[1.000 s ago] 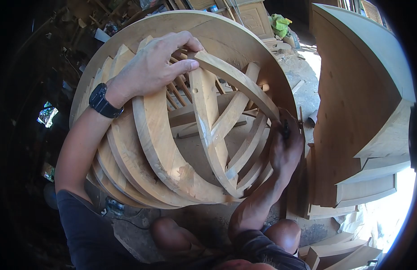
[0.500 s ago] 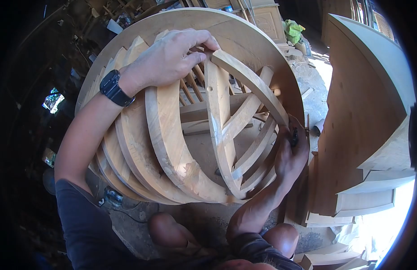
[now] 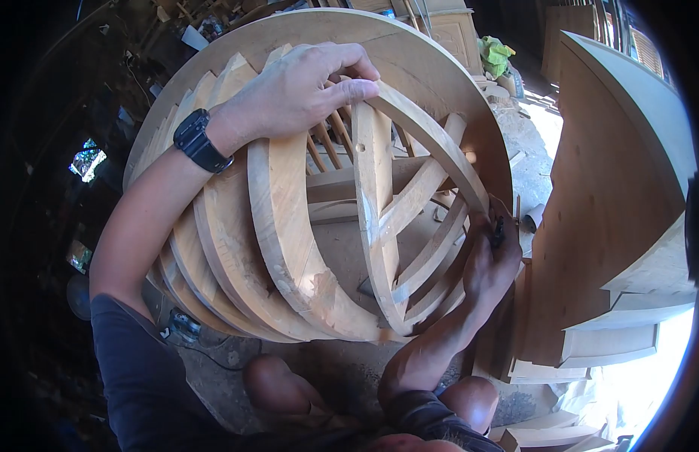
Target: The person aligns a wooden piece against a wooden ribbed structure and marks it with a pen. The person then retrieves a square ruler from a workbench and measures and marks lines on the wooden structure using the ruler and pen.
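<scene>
A narrow curved wooden strip (image 3: 434,135) arcs across the right side of a round frame of curved wooden ribs (image 3: 278,226). My left hand (image 3: 312,87), with a black watch on its wrist, pinches the strip's upper end between thumb and fingertips, by the top of a rib with a small round hole (image 3: 368,173). At the strip's lower end my right hand (image 3: 492,256) is closed around the wood. A small dark object (image 3: 498,230) shows at that hand; its kind is unclear. The right fingertips are partly hidden.
A wide wooden rim (image 3: 304,29) curves behind the ribs. To the right stands a large curved wooden panel (image 3: 605,203). Cut wood pieces (image 3: 545,433) lie at lower right, and a corded power tool (image 3: 185,324) sits on the floor at lower left.
My left hand has shifted slightly right and now pinches the strip's upper end, which sat just beyond its fingertips before. The right hand keeps its hold; the whole view has shifted a little.
</scene>
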`<state>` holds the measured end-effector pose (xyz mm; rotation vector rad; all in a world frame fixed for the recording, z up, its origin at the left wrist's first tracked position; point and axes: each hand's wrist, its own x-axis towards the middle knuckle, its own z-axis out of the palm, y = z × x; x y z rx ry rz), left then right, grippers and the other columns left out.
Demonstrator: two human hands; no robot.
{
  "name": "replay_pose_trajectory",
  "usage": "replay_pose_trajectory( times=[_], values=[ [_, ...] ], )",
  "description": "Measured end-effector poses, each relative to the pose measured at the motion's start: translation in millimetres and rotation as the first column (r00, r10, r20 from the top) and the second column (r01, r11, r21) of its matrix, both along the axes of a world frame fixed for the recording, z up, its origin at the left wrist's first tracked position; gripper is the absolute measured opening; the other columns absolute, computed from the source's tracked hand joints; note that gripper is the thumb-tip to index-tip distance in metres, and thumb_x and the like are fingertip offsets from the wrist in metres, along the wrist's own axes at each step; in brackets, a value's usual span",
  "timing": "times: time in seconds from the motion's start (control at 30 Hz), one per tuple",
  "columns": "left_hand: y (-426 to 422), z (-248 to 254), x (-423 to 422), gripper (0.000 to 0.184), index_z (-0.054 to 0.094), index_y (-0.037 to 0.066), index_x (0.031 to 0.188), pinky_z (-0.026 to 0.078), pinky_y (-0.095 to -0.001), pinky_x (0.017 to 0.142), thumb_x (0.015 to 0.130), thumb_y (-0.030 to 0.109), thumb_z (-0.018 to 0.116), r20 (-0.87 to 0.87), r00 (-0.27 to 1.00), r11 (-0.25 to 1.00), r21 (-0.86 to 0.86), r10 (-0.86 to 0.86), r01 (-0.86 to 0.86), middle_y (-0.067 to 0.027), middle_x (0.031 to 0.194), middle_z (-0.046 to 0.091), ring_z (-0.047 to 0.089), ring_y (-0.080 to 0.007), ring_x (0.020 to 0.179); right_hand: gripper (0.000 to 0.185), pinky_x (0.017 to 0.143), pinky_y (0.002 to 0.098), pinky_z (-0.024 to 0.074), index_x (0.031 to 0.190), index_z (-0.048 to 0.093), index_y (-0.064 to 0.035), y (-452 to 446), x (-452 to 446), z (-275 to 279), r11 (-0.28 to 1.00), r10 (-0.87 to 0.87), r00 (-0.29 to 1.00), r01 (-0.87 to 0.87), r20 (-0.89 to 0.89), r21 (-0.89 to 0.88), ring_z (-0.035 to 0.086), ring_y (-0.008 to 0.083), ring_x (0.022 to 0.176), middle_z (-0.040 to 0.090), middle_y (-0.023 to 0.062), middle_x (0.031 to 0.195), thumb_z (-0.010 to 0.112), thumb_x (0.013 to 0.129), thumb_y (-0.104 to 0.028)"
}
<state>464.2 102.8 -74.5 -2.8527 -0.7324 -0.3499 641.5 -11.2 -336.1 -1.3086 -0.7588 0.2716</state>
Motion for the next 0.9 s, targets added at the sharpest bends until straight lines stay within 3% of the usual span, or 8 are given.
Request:
replay_pose_trajectory(
  times=[0.17,0.27,0.33,0.43,0.67,0.73,0.83,0.9],
  values=[
    [13.2,-3.6,-2.5,0.032,0.064,0.004,0.113,0.051,-0.0329,0.087,0.102,0.032,0.054,0.033,0.999,1.000,-0.022,-0.014,0.015,-0.0079,0.106,0.067,0.062,-0.0179,0.092,0.037,0.081,0.0279,0.0479,0.126,0.064,-0.0018,-0.9,0.6,3.1,0.992,0.001,1.000,0.000,0.008,-0.124,0.062,0.0135,0.086,0.071,0.0132,0.095,0.059,0.093,-0.018],
    [13.5,-8.2,-2.8,0.032,0.065,0.005,0.115,0.051,-0.0322,0.087,0.102,0.032,0.054,0.080,0.992,0.994,0.056,-0.098,0.094,-0.0080,0.105,0.067,0.062,-0.0178,0.093,0.038,0.081,0.0283,0.0479,0.127,0.063,-0.0019,0.7,0.5,0.9,1.000,0.003,1.000,-0.003,0.023,-0.001,0.062,0.0138,0.086,0.071,0.0138,0.097,0.059,0.092,-0.017],
    [6.4,-4.7,-0.1,0.032,0.065,0.005,0.117,0.051,-0.0326,0.088,0.102,0.031,0.054,0.030,0.999,0.998,0.047,-0.038,0.036,-0.0084,0.105,0.067,0.063,-0.0187,0.097,0.032,0.085,0.0344,0.0490,0.124,0.065,-0.0052,-2.7,-2.4,7.7,0.998,-0.002,1.000,0.001,-0.015,-0.058,0.065,0.0232,0.094,0.067,0.0141,0.110,0.061,0.092,-0.012],
    [9.2,-6.5,-1.7,0.030,0.065,0.006,0.116,0.051,-0.0327,0.088,0.101,0.029,0.054,0.019,0.998,0.992,0.112,-0.054,0.051,-0.0089,0.105,0.067,0.063,-0.0192,0.098,0.040,0.084,0.0289,0.0478,0.127,0.062,0.0004,-3.3,-1.2,9.6,0.997,-0.017,0.998,0.020,0.056,-0.069,0.063,0.0159,0.090,0.071,0.0139,0.101,0.058,0.091,-0.018],
    [12.0,-10.4,-3.7,0.027,0.064,0.005,0.116,0.051,-0.0323,0.088,0.102,0.025,0.053,0.043,0.994,0.987,0.132,-0.101,0.095,-0.0097,0.105,0.066,0.064,-0.0211,0.096,0.040,0.080,0.0281,0.0475,0.126,0.061,0.0022,-6.3,-5.6,22.6,0.999,-0.025,1.000,0.026,0.014,-0.019,0.061,0.0158,0.086,0.069,0.0127,0.101,0.059,0.092,-0.018],
    [9.1,-8.7,-3.4,0.026,0.064,0.005,0.115,0.051,-0.0322,0.086,0.102,0.024,0.052,0.038,0.997,0.990,0.125,-0.070,0.065,-0.0097,0.106,0.065,0.064,-0.0215,0.094,0.036,0.088,0.0345,0.0490,0.125,0.063,-0.0029,-3.7,-2.7,37.1,0.998,0.065,0.993,-0.065,-0.097,0.005,0.065,0.0226,0.096,0.068,0.0160,0.109,0.065,0.092,-0.018],
    [5.8,-5.6,-1.9,0.025,0.063,0.004,0.116,0.051,-0.0324,0.085,0.101,0.022,0.053,0.022,0.997,0.991,0.119,-0.070,0.067,-0.0101,0.105,0.064,0.064,-0.0207,0.091,0.037,0.087,0.0334,0.0493,0.124,0.062,-0.0021,1.2,2.2,73.3,0.996,0.078,0.997,-0.079,0.020,0.041,0.066,0.0223,0.095,0.068,0.0163,0.107,0.066,0.092,-0.019],
    [4.8,-6.2,-2.1,0.025,0.063,0.004,0.116,0.051,-0.0327,0.085,0.101,0.021,0.053,0.036,0.996,0.992,0.100,-0.085,0.081,-0.0103,0.105,0.064,0.064,-0.0208,0.091,0.035,0.084,0.0340,0.0503,0.121,0.062,-0.0019,-2.5,11.6,103.9,0.984,0.179,0.979,-0.178,0.103,-0.016,0.068,0.0243,0.094,0.069,0.0164,0.104,0.067,0.091,-0.019]
  ],
)
